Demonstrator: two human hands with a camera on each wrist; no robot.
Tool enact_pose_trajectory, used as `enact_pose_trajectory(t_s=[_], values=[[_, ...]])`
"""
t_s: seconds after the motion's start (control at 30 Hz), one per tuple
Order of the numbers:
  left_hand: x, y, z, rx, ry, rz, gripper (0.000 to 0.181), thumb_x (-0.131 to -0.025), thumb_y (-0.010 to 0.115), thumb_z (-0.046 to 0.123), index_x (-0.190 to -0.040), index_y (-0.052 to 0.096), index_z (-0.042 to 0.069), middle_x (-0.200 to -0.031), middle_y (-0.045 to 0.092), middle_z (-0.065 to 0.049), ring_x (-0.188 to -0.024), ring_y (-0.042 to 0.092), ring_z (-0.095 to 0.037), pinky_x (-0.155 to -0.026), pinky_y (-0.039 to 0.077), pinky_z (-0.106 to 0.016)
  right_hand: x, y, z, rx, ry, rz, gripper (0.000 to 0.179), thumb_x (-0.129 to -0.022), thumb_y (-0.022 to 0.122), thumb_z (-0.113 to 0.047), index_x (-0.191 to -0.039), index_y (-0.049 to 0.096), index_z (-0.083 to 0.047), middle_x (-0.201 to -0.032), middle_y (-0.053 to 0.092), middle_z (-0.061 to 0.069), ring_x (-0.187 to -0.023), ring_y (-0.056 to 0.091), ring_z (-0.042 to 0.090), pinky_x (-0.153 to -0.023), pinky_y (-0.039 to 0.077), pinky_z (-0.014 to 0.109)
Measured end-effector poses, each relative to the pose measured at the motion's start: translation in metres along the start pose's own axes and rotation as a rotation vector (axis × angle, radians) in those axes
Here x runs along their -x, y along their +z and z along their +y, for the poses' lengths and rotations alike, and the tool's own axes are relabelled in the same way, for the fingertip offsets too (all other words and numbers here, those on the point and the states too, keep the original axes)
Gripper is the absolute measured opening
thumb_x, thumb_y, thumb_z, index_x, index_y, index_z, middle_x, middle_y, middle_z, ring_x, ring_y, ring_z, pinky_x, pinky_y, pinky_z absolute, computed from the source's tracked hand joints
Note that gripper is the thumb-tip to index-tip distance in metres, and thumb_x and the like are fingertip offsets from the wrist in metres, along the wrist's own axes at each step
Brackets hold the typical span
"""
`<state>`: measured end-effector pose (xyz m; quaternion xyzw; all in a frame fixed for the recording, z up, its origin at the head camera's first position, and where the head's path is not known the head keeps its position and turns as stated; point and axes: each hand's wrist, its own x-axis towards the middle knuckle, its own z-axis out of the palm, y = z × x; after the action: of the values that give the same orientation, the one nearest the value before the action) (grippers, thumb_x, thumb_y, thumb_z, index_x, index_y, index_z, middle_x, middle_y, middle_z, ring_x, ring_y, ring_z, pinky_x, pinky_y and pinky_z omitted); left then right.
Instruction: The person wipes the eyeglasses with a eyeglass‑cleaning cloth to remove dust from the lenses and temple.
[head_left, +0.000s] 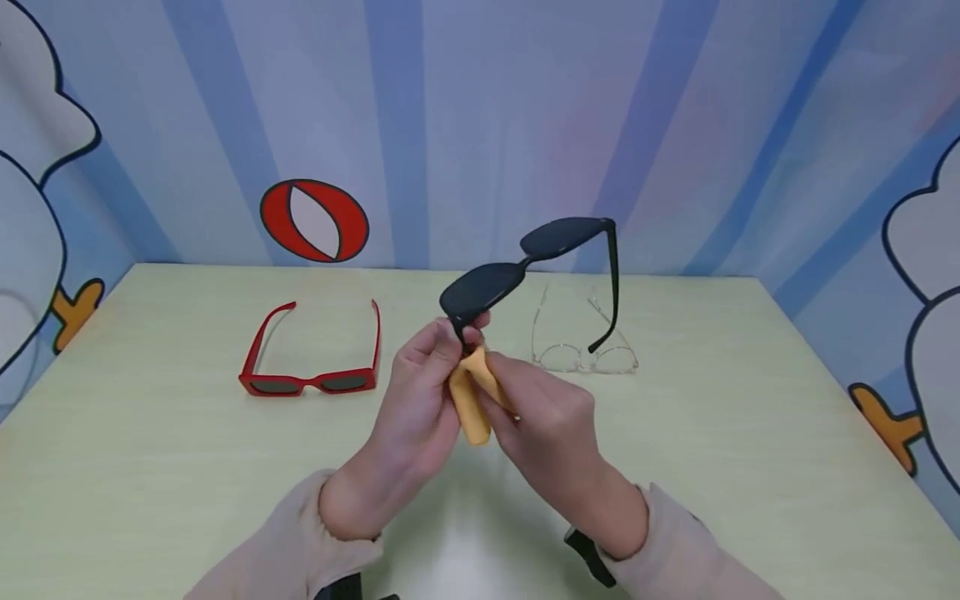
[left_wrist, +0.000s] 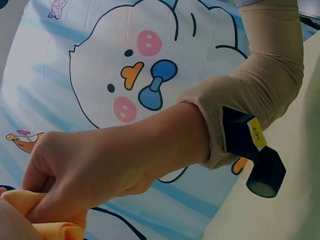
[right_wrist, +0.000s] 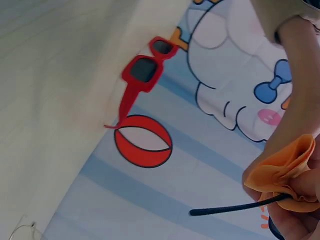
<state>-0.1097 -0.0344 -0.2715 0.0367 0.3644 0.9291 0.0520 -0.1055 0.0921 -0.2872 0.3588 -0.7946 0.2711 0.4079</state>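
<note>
Black sunglasses [head_left: 483, 287] are held up at a tilt over the table, one temple hanging free at the right. My left hand [head_left: 420, 392] grips them near the left lens corner. A folded orange cloth [head_left: 470, 406] is pinched between the fingers of my right hand [head_left: 547, 417], just below that corner, where it hides most of the near temple. The right wrist view shows the bunched cloth [right_wrist: 280, 172] against a black temple [right_wrist: 235, 208]. In the left wrist view, my right hand [left_wrist: 85, 165] presses its fingers into the cloth [left_wrist: 60, 231].
Red sunglasses [head_left: 307, 383] stand with temples spread on the pale table [head_left: 187, 467], left of my hands. Clear-framed glasses [head_left: 581, 369] lie behind my right hand. A blue striped backdrop [head_left: 480, 125] with cartoon figures rises around the table.
</note>
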Motion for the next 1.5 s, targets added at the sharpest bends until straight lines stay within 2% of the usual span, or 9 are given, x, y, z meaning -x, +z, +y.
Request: enact_pose_trajectory(t_s=[0.33,0.57,0.67,0.8,1.03,1.1,1.23,1.37,1.5], values=[[-0.004,-0.006,0.013,0.068,0.034,-0.04,0.024,-0.072,0.07,0.033,-0.084,0.066,0.012,-0.08,0.059,-0.001,-0.075,0.054,-0.011,-0.083,0.045,-0.024,0.02,-0.001,0.013,0.056,-0.066,-0.087,0.036,-0.061,0.081,0.008,-0.091,0.062,0.001,-0.078,0.068,0.01,-0.067,0.068,0.02,-0.061,0.055,0.03],[-0.002,-0.01,0.015,0.117,0.0,-0.054,0.02,-0.078,0.067,0.029,-0.087,0.066,0.012,-0.082,0.057,-0.001,-0.072,0.051,-0.011,-0.079,0.043,-0.023,0.028,-0.003,0.027,0.059,-0.12,-0.133,0.017,-0.095,0.05,-0.015,-0.092,0.06,-0.002,-0.08,0.069,0.007,-0.067,0.068,0.018,-0.06,0.054,0.03],[-0.002,-0.012,0.013,0.138,-0.002,-0.071,0.021,-0.075,0.069,0.029,-0.089,0.068,0.013,-0.082,0.056,-0.001,-0.073,0.05,-0.011,-0.08,0.043,-0.024,0.03,-0.004,0.032,0.061,-0.105,-0.169,0.007,-0.088,0.063,-0.007,-0.092,0.06,-0.003,-0.081,0.069,0.007,-0.069,0.068,0.019,-0.059,0.054,0.03],[-0.003,-0.015,0.01,0.172,-0.012,-0.089,0.018,-0.077,0.068,0.028,-0.088,0.069,0.014,-0.081,0.055,0.0,-0.074,0.048,-0.011,-0.08,0.041,-0.025,0.03,-0.005,0.035,0.077,-0.075,-0.227,0.032,-0.066,0.079,0.005,-0.091,0.059,-0.003,-0.082,0.07,0.008,-0.07,0.068,0.019,-0.061,0.055,0.03],[-0.002,-0.015,0.015,0.209,0.0,-0.122,0.014,-0.084,0.063,0.023,-0.08,0.065,0.01,-0.082,0.057,-0.001,-0.075,0.047,-0.013,-0.081,0.04,-0.026,0.028,-0.006,0.039,0.12,-0.052,-0.267,0.029,-0.069,0.079,0.004,-0.09,0.061,-0.003,-0.082,0.07,0.007,-0.071,0.068,0.018,-0.059,0.054,0.028],[-0.004,-0.019,0.018,0.125,0.069,-0.169,0.013,-0.082,0.066,0.024,-0.081,0.067,0.011,-0.082,0.058,-0.002,-0.078,0.051,-0.012,-0.083,0.041,-0.025,0.029,-0.008,0.041,0.13,-0.013,-0.303,0.027,-0.069,0.078,0.004,-0.09,0.063,-0.004,-0.082,0.07,0.007,-0.071,0.068,0.018,-0.06,0.054,0.029],[-0.013,-0.036,0.023,-0.295,0.299,-0.324,0.016,-0.081,0.067,0.029,-0.092,0.074,0.02,-0.086,0.066,0.001,-0.086,0.06,-0.015,-0.083,0.047,-0.026,0.035,-0.012,0.047,0.147,0.111,-0.39,0.024,-0.069,0.078,0.004,-0.088,0.067,-0.005,-0.08,0.07,0.006,-0.071,0.068,0.019,-0.059,0.054,0.03],[-0.025,-0.058,0.024,-0.745,0.476,-0.46,0.017,-0.085,0.065,0.019,-0.095,0.074,0.009,-0.085,0.067,0.001,-0.083,0.059,-0.017,-0.073,0.05,-0.027,0.04,-0.018,0.051,0.155,0.184,-0.429,0.023,-0.068,0.079,0.003,-0.086,0.069,-0.007,-0.078,0.069,0.005,-0.067,0.067,0.018,-0.057,0.053,0.03],[-0.032,-0.075,0.02,-0.981,0.582,-0.577,0.006,-0.08,0.068,-0.004,-0.086,0.07,-0.003,-0.079,0.066,-0.006,-0.08,0.056,-0.017,-0.072,0.048,-0.028,0.044,-0.025,0.056,0.167,0.2,-0.431,0.021,-0.068,0.08,0.001,-0.084,0.069,-0.008,-0.078,0.07,0.004,-0.066,0.066,0.017,-0.055,0.051,0.028]])
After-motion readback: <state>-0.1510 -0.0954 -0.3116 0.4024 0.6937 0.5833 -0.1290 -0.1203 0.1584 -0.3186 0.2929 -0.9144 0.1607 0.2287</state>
